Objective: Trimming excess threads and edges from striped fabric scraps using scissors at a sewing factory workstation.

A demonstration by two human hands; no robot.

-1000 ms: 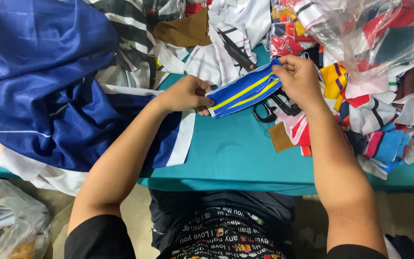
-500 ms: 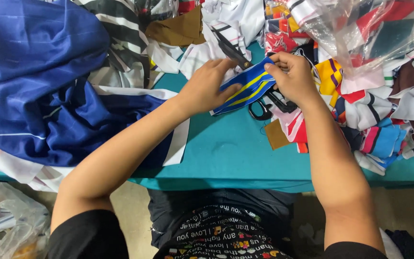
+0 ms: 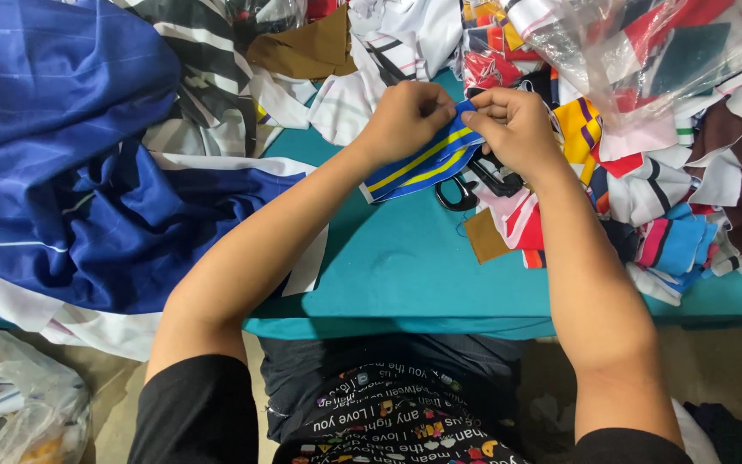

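- Left hand (image 3: 405, 116) and right hand (image 3: 515, 129): both pinched shut on the top end of the blue-and-yellow striped strip (image 3: 418, 165).
- Strip: partly gathered, lower end trailing on the teal table (image 3: 405, 266), near its far edge.
- Scissors (image 3: 474, 185): resting untouched just beside the strip.

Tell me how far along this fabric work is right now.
Done, by the look of it: striped offcuts lie heaped at the right. In hand: the left hand and right hand both pinch one blue knit band with yellow stripes, above black-handled scissors lying on the teal table. Left: a big blue garment pile lies unhandled at the left.
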